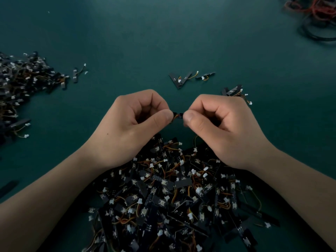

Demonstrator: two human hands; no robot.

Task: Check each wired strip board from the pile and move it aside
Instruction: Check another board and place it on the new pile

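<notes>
The left hand (pixel 131 128) has its thumb and curled forefinger clamped on one end of a wired strip board (pixel 177 115). The right hand (pixel 223 128) pinches the other end the same way. The remaining fingers (pixel 145 99) of both hands are curled in toward the palms. Only a short dark stretch of the board shows between the two thumb tips, with a hint of orange wire against it. The rest is hidden by the fingers. The board is held above the surface (pixel 145 33), at about the middle of it, just beyond the far side of the pile (pixel 172 200).

That pile lies under and between the two bare forearms at the near edge of the surface. It is a dense tangle of black strip boards, orange and yellow wires and small white connectors.

A few loose boards (pixel 179 79) lie just past the hands, two of them crossed in a V, with another (pixel 205 76) beside them to the right. A small cluster (pixel 233 91) sits close behind the right hand's knuckles, its wires trailing to white plugs.

Along the left edge spreads a second heap (pixel 23 84) of the same boards. A couple of strays (pixel 77 74) lie just off its right side. A single dark strip (pixel 9 188) lies nearer the near-left corner.

In the far-right corner sits a blurred bundle of red and black wires (pixel 316 17). The surface itself is a dark teal, dimly lit.
</notes>
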